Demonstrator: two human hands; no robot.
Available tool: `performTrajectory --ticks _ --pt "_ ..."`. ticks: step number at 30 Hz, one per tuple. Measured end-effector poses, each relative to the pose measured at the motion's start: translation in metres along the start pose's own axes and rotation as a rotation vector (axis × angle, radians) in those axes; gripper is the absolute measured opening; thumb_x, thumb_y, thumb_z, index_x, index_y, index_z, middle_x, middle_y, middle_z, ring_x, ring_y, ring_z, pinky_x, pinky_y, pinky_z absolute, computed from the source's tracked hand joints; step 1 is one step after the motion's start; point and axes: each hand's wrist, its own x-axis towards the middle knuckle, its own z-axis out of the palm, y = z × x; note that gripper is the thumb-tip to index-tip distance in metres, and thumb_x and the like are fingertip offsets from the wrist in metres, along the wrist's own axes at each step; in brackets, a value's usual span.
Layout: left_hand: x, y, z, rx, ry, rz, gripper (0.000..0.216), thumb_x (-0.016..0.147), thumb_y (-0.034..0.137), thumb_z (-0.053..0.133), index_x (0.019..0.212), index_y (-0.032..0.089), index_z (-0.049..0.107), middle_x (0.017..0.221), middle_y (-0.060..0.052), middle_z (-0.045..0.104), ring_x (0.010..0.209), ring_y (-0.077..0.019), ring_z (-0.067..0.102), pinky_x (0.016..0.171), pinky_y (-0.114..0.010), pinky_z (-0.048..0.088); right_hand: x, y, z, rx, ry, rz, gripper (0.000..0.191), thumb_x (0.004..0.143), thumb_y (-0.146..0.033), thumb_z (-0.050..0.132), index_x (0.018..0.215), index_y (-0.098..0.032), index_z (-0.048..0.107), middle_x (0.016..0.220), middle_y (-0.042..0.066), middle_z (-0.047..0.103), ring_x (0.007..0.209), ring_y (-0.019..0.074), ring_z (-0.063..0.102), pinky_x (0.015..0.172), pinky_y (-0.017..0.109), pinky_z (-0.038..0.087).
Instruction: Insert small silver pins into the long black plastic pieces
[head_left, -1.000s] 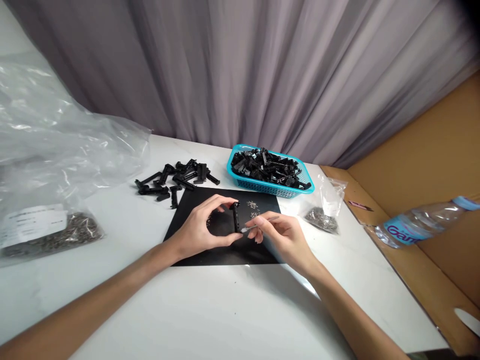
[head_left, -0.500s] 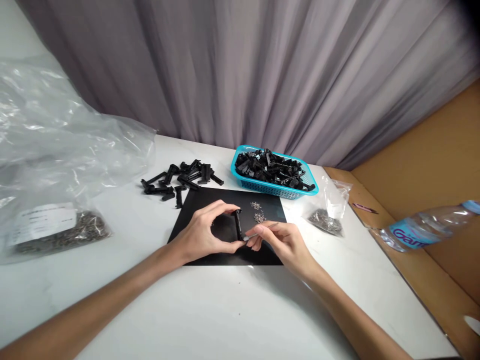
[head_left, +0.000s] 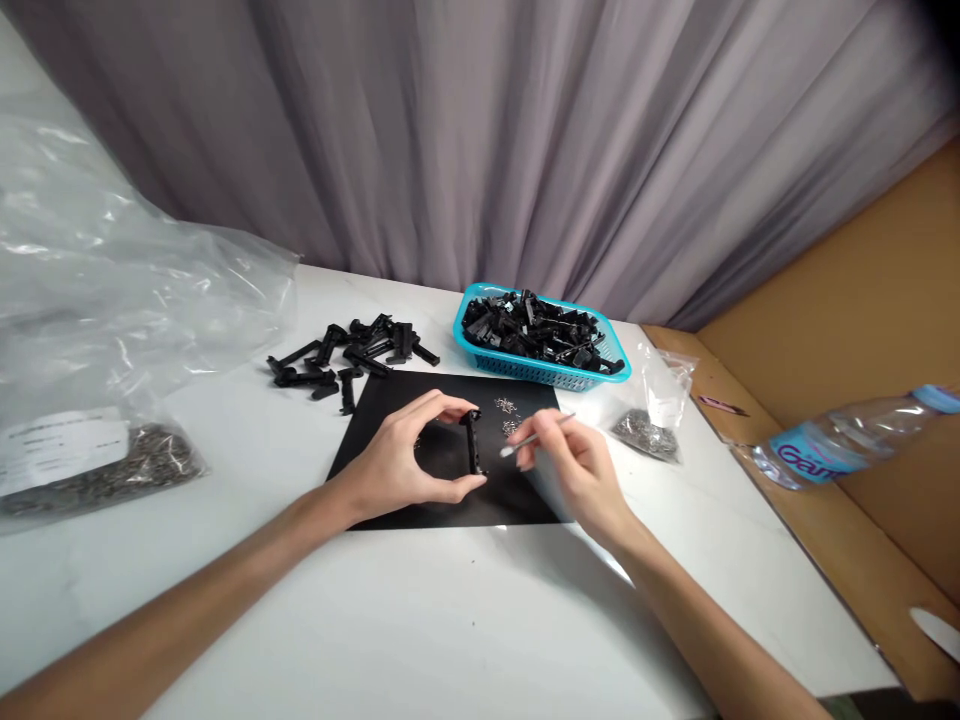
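At the right edge of the frame, a clear plastic water bottle lies on its side, and its blue label shows purple letters that read "Gam", the rest curving out of view. At lower left, a white sticker on a plastic bag carries print too small to read.

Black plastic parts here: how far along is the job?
Likely done: a loose pile of black plastic parts beside the black mat. In hand: the left hand holds one black part upright on the mat while the right hand holds a thin metal tool near it. Left: the turquoise basket heaped with black parts, and small metal pieces on the mat.
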Motion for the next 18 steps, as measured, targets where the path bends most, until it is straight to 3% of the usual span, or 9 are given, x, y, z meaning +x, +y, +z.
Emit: performTrajectory --ticks 2,4,7,11,14,18 --pt "0.0 0.0 0.0 -0.009 -0.015 -0.002 0.055 0.071 0.03 0.086 0.12 0.021 0.063 0.105 -0.004 0.067 0.096 -0.021 0.066 0.091 -0.036 0.058 0.004 0.002 -0.006 -0.071 0.157 -0.046 0.049 0.106 -0.054 0.045 0.079 -0.02 0.067 0.075 0.002 0.062 0.072 0.0162 0.058 0.073 0.031 0.048" --pt "-0.001 -0.001 0.001 -0.023 -0.041 -0.013 0.055 0.072 0.032 0.087 0.12 0.021 0.063 0.105 -0.004 0.067 0.096 -0.0209 0.065 0.09 -0.036 0.057 0.007 0.005 -0.01 -0.187 0.221 -0.073 0.051 0.108 -0.054 0.039 0.074 -0.021 0.06 0.076 0.002 0.057 0.075 0.0168 0.054 0.076 0.031 0.045" --pt "-0.002 -0.001 0.002 -0.029 -0.072 -0.027 0.056 0.073 0.035 0.087 0.121 0.022 0.062 0.106 -0.004 0.067 0.097 -0.0217 0.065 0.09 -0.037 0.056 0.006 0.008 -0.008 -0.301 0.123 -0.073 0.05 0.109 -0.051 0.034 0.076 -0.022 0.056 0.08 0.002 0.053 0.077 0.0174 0.053 0.076 0.031 0.043" --pt "-0.003 0.0 0.002 0.048 -0.073 -0.036 0.056 0.075 0.037 0.085 0.123 0.022 0.06 0.11 -0.006 0.066 0.105 -0.0256 0.062 0.095 -0.043 0.054 -0.003 0.009 0.009 -0.367 -0.104 -0.065 0.037 0.108 -0.047 0.042 0.092 -0.022 0.064 0.089 0.004 0.061 0.086 0.0194 0.06 0.079 0.032 0.045" --pt "-0.004 0.002 0.001 0.104 -0.1 -0.062 0.053 0.076 0.03 0.083 0.123 0.023 0.06 0.117 -0.006 0.066 0.112 -0.0275 0.059 0.1 -0.046 0.051 -0.01 0.01 0.022 -0.454 -0.126 -0.062 0.026 0.1 -0.047 0.059 0.095 -0.023 0.067 0.085 0.004 0.064 0.081 0.0228 0.062 0.075 0.036 0.046" --pt "-0.006 0.002 -0.001 0.06 -0.162 -0.108 0.064 0.078 0.035 0.084 0.134 0.028 0.054 0.124 -0.005 0.065 0.118 -0.0261 0.059 0.106 -0.044 0.05 -0.013 0.015 0.027 -0.531 -0.106 -0.046 0.019 0.095 -0.037 0.061 0.081 -0.026 0.061 0.074 0.002 0.064 0.071 0.0252 0.062 0.065 0.038 0.045"
